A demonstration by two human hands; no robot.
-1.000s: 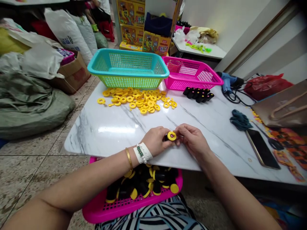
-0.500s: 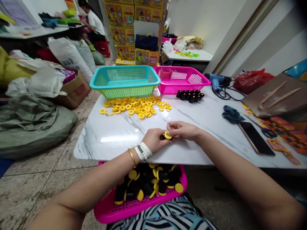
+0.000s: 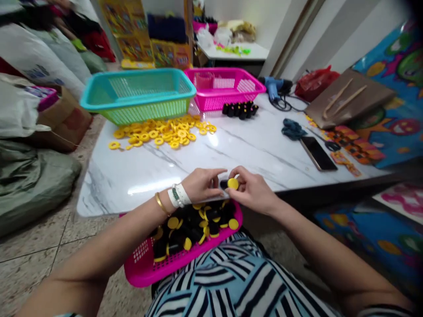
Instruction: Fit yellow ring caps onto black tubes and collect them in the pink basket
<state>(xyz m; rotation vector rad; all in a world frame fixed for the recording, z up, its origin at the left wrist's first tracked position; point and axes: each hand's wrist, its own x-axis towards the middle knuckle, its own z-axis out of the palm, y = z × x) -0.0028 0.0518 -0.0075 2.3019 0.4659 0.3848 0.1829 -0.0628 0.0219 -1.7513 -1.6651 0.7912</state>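
Over the table's front edge, my right hand (image 3: 254, 190) pinches a small black piece with a round yellow cap (image 3: 233, 183) between thumb and fingers. The cap faces up toward me and the black end points left. Close by on the left, my left hand (image 3: 201, 184) has its thumb and index finger spread around the black end, apparently without gripping it. Below the hands, a pink basket (image 3: 145, 272) on my lap holds many black pieces with yellow caps (image 3: 185, 237).
Loose yellow rings (image 3: 165, 132) lie in front of a teal-and-green basket (image 3: 139, 103). Black pieces (image 3: 240, 110) stand by a second pink basket (image 3: 228, 94). Rightward are a blue heat gun (image 3: 274, 88), a dark cloth (image 3: 293, 129), a phone (image 3: 318, 153) and a brown paper bag (image 3: 350, 99).
My left hand has loosened from the capped piece and its fingers have spread. The piece now sits in my right hand, its cap turned more toward me. The view has swung right and down.
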